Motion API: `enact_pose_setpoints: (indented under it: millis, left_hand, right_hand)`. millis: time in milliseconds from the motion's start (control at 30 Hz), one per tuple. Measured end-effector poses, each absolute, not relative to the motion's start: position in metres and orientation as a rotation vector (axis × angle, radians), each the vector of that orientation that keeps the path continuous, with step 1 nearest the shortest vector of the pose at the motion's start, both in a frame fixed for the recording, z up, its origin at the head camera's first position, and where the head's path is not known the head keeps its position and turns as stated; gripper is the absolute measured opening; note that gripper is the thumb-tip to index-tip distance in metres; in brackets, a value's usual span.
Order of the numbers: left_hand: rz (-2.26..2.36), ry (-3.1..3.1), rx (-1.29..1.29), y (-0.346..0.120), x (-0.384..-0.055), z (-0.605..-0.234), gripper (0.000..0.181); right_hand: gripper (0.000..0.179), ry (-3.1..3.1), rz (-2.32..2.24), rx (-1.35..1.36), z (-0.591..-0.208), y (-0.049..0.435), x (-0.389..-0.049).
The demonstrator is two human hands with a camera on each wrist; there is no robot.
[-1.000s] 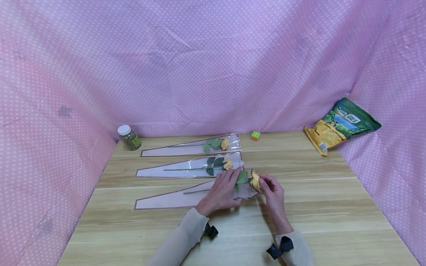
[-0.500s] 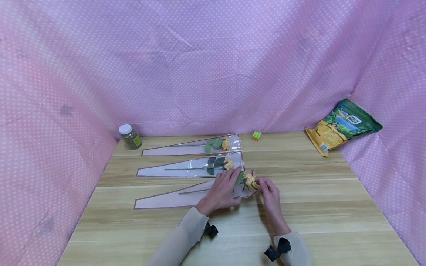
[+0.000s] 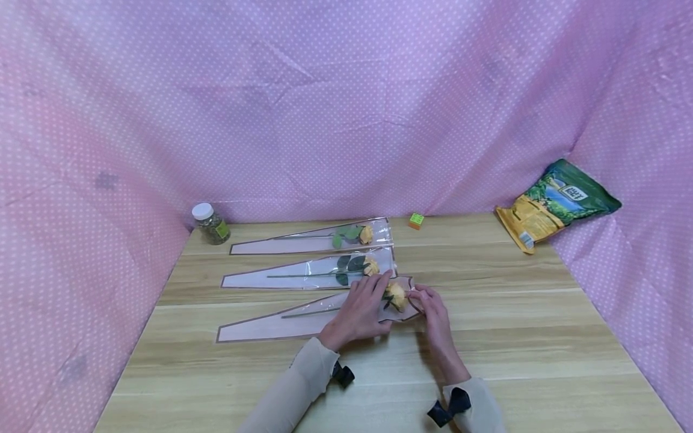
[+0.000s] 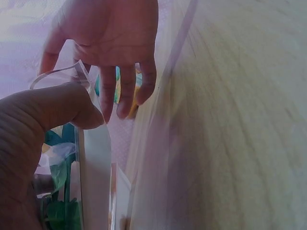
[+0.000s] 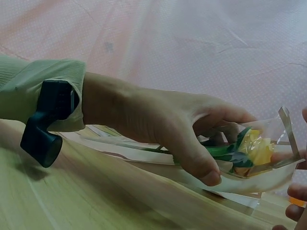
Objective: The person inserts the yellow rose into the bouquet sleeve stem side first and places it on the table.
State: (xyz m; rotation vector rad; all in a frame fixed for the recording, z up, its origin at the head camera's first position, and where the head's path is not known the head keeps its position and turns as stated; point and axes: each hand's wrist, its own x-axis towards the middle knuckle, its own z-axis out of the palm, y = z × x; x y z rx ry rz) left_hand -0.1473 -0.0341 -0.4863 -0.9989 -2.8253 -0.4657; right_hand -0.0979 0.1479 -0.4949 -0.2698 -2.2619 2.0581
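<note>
The nearest clear flower sleeve, with a white back and dark border, lies on the table with a yellow artificial rose inside its wide end. My left hand grips that end, the thumb on the near edge and the fingers across the far side, bowing the mouth apart in the right wrist view. At the mouth, my right hand reaches in with an extended finger that touches or nearly touches the bloom. Its other fingers hang fairly straight in the left wrist view. My left hand hides the rose's leaves and part of its stem.
Two more sleeved yellow roses lie behind, one in a middle sleeve and one in a far sleeve. A white-lidded jar stands back left. A small green-and-orange cube and a green-yellow bag are at the back right.
The rose has slid left, deeper into the nearest sleeve, and its stem end has moved the same way. My right hand followed it leftward; my left hand has kept its place.
</note>
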Motion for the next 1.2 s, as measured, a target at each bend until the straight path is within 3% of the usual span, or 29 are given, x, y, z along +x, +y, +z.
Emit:
enact_pose_setpoints:
  millis: [533, 833, 1200]
  left_hand:
    - [-0.485, -2.812, -1.009, -0.0361, -0.1473, -0.4853, 0.109]
    - [-0.439, -2.816, -1.014, -0.0361, -0.1479, -0.4861, 0.108]
    - [-0.387, -2.849, -1.047, -0.0404, -0.1487, -0.4871, 0.111]
  right_hand:
    - [0.055, -2.435, 2.079, -0.12, -0.4914, 0.1439, -0.0992]
    - [0.044, -2.583, 1.951, -0.012, -0.4933, 0.1443, -0.1007]
    - [0.02, -2.324, 1.915, -0.238, -0.4895, 0.1458, -0.0993]
